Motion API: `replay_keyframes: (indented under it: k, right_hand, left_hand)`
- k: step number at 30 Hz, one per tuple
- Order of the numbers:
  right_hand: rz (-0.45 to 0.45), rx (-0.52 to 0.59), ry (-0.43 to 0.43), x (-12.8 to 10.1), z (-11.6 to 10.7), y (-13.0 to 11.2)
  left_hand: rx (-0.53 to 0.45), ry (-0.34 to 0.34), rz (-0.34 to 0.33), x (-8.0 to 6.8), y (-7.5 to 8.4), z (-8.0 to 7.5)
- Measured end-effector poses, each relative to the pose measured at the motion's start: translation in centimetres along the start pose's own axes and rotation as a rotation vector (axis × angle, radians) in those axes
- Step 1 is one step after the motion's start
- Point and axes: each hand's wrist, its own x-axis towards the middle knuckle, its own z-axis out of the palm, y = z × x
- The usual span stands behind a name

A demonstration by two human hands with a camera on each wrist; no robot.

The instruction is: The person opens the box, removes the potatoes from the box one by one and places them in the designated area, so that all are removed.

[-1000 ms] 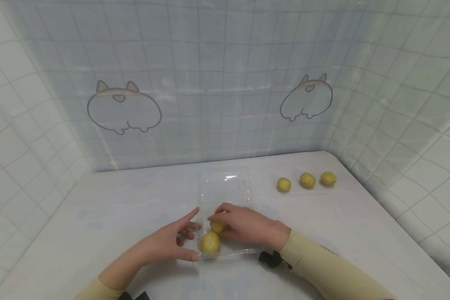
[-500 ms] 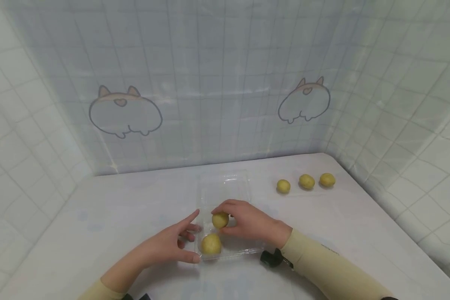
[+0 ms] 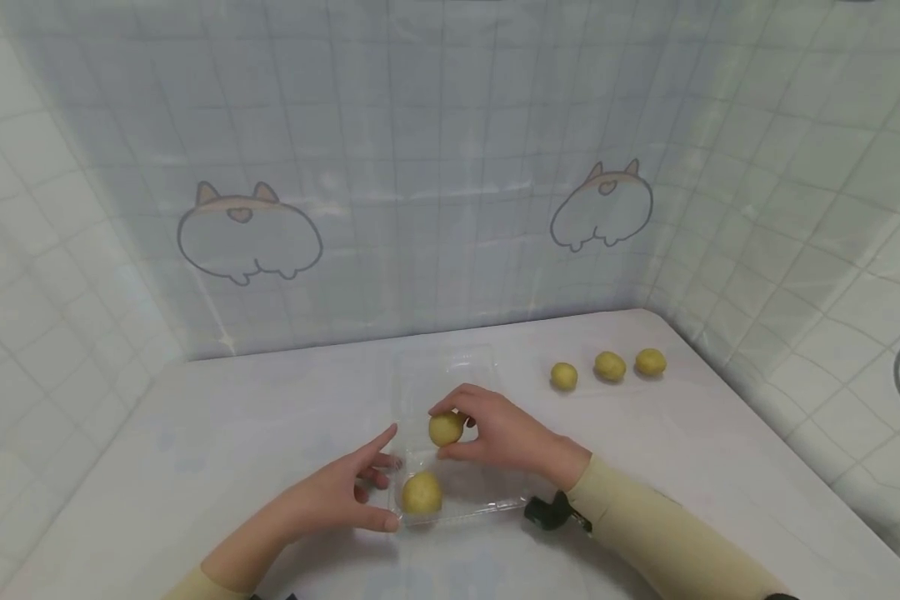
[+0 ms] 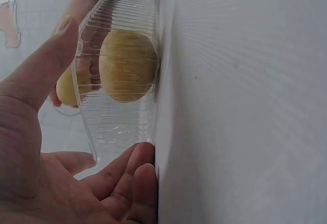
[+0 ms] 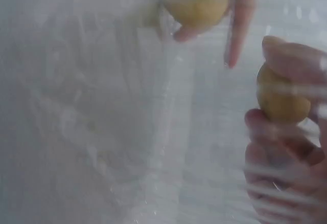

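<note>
A clear plastic clamshell box point(image 3: 487, 492) lies with its lid point(image 3: 450, 360) folded back. In its near left corner sits a yellow potato point(image 3: 422, 493), also seen through the ribbed wall in the left wrist view point(image 4: 127, 65). My right hand point(image 3: 506, 433) pinches a second potato point(image 3: 446, 428) between thumb and fingers, held above the box. In the right wrist view that potato point(image 5: 281, 98) shows through the clear plastic. At the box's left side my left hand point(image 3: 345, 487) is spread, thumb and fingers apart, fingertips at the wall.
Several things stand around: three more potatoes point(image 3: 610, 367) lie in a row at the back right of the white table point(image 3: 270, 417). Tile-patterned sheeting point(image 3: 435, 167) with cartoon drawings closes the back and sides. A dark wrist device point(image 3: 547, 511) hangs at the right cuff.
My right hand has lifted the potato from beside the other one in the box, up and slightly back to the right. The left hand stays at the box's side.
</note>
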Motion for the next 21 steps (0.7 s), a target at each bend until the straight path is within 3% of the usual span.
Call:
replay_keyframes:
  k: [21]
  right_hand:
    - [0.075, 0.026, 0.086, -2.6, -2.0, 1.8]
  left_hand:
    - [0.001, 0.02, 0.0, -0.2, 0.0, 0.2]
